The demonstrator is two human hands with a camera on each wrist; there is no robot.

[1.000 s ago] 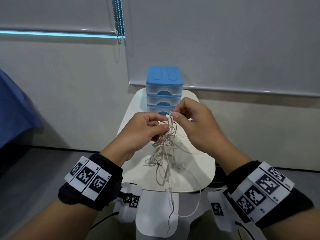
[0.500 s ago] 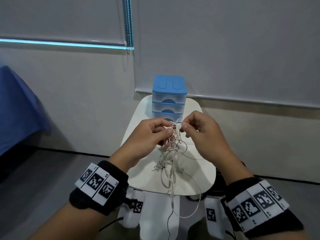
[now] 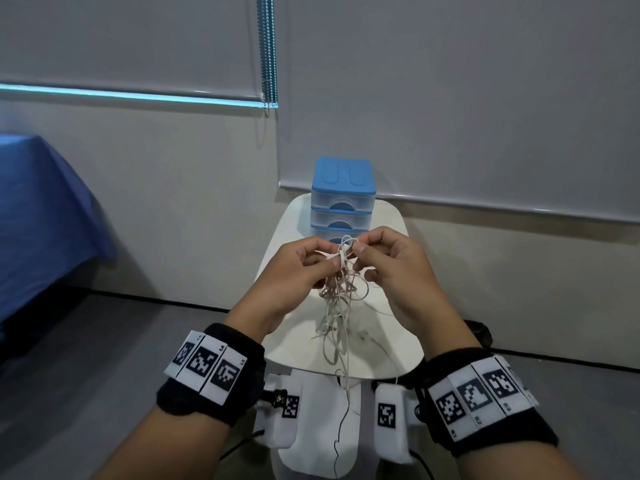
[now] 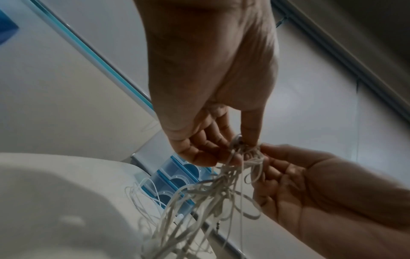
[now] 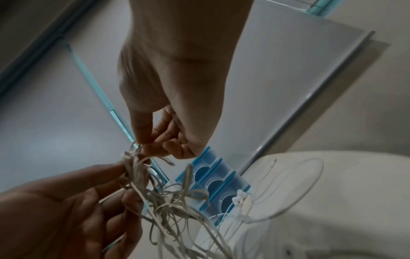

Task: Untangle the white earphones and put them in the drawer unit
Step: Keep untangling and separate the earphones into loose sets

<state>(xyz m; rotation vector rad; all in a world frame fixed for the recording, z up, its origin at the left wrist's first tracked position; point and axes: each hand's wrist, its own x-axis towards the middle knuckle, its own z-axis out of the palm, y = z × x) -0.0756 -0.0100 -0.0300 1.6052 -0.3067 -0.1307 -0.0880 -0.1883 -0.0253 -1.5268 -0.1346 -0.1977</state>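
A tangled bunch of white earphones (image 3: 337, 299) hangs in the air over a small white table (image 3: 391, 348). My left hand (image 3: 301, 268) pinches the top of the knot between thumb and fingers. My right hand (image 3: 388, 261) pinches a loop of the same knot just beside it. In the left wrist view the earphones (image 4: 213, 198) trail down from both hands, and in the right wrist view an earbud (image 5: 239, 198) dangles among the cords (image 5: 168, 201). The blue-topped drawer unit (image 3: 343, 199) stands at the table's far edge with its three drawers closed.
The table stands against a grey wall with a roller blind and a bead chain (image 3: 268, 53). A blue cloth (image 3: 38, 209) covers something at the left. A dark floor (image 3: 86, 358) lies around the table.
Both hands stay at the top of the knot while the fingers rework their pinch. The camera view has shifted, so hands and table sit further right and lower in the frame.
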